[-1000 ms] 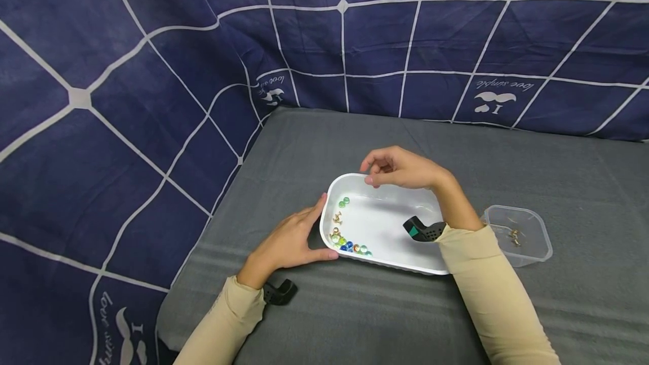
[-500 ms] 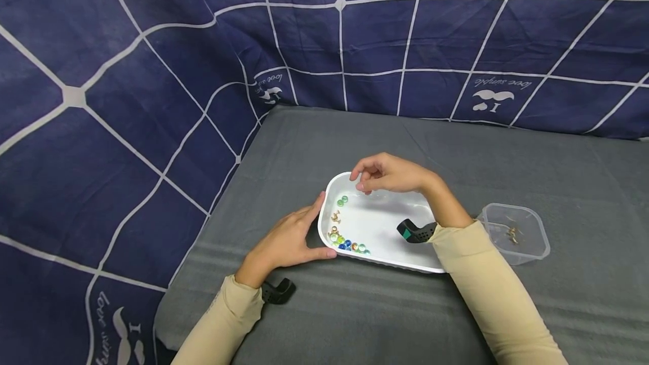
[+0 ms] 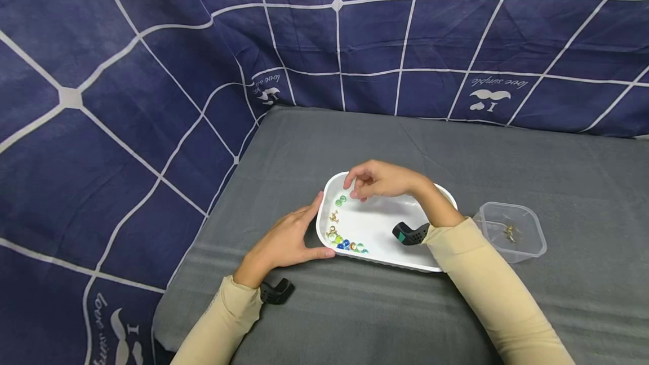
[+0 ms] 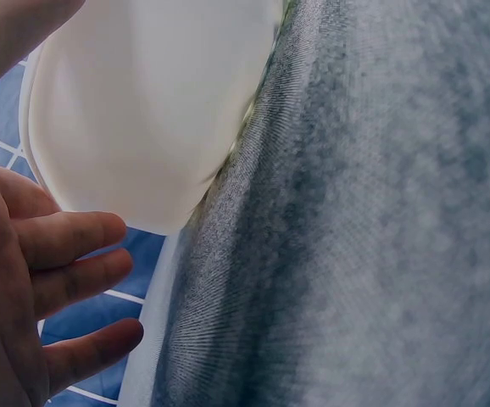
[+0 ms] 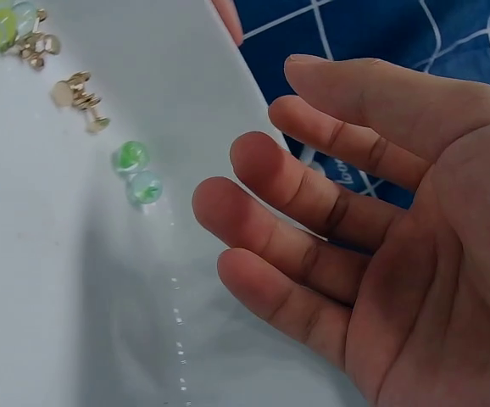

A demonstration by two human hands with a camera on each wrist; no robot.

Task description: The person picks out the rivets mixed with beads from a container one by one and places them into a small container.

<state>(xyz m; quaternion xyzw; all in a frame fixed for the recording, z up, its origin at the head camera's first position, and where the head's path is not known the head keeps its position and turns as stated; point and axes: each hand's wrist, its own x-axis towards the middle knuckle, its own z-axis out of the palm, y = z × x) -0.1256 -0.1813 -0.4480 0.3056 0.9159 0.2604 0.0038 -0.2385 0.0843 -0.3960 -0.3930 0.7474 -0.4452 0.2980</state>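
A white tray holds coloured glass marbles and small flat-headed gold pins along its left end and near left corner. My left hand rests against that end, thumb at the near rim, the other fingers extended beside the outer wall. In the right wrist view, my right hand hovers over the tray with loosely bent fingers and holds nothing. Closest to its fingertips are two green-tinged marbles, lying together. Beyond them lie the gold pins, then more marbles.
A clear plastic box with a few gold pins stands to the right of the tray, beside my right sleeve. Grey cloth covers the surface. A blue grid-patterned curtain rises behind and on the left.
My right hand has moved left and slightly nearer to me, from the tray's far rim to above the two green-tinged marbles. The left hand stays at the tray's left end.
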